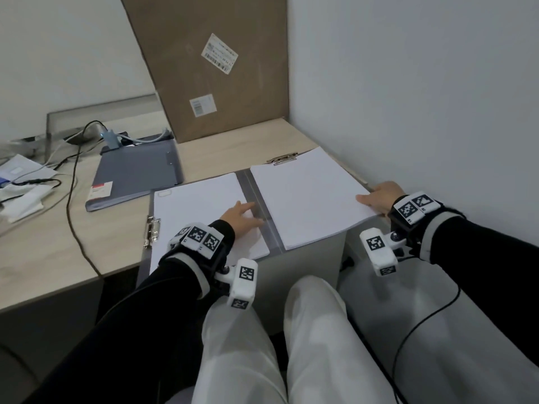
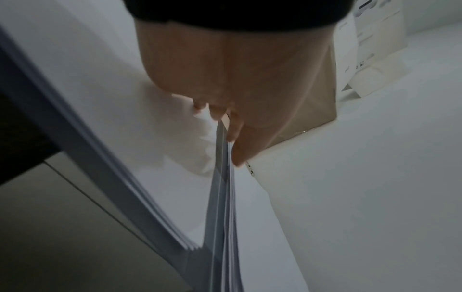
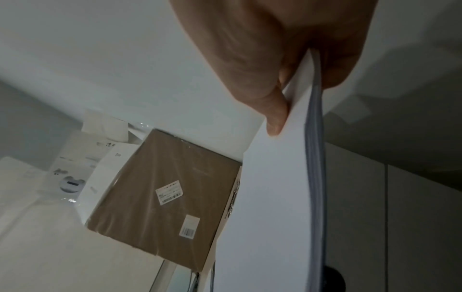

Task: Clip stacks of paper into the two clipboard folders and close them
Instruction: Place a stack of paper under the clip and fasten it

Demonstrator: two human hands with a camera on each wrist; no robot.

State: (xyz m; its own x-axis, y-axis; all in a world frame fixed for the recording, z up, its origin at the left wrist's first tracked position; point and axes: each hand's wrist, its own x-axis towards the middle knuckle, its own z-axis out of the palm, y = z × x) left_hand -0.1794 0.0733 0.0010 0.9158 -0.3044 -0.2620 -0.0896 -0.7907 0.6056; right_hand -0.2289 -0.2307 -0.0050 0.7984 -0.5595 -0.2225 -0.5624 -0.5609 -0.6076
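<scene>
An open grey clipboard folder [image 1: 264,217] lies across the desk's front right corner, a stack of white paper on each half. The left stack [image 1: 198,202] sits by a metal clip [image 1: 152,231] on the left edge. The right stack [image 1: 309,196] lies under a metal clip [image 1: 282,158] at the far end. My left hand [image 1: 240,215] rests flat with straight fingers on the left stack beside the spine. My right hand [image 1: 379,196] grips the right half's outer edge [image 3: 316,138], thumb [image 3: 275,118] on top of the paper. A second grey folder [image 1: 137,176] lies closed further left.
A big brown cardboard box [image 1: 215,68] leans against the wall behind the folders. Cables [image 1: 73,182], a charger [image 1: 112,138] and loose papers [image 1: 20,185] clutter the desk's left side. The wall [image 1: 423,97] stands close on the right. My legs are below the desk edge.
</scene>
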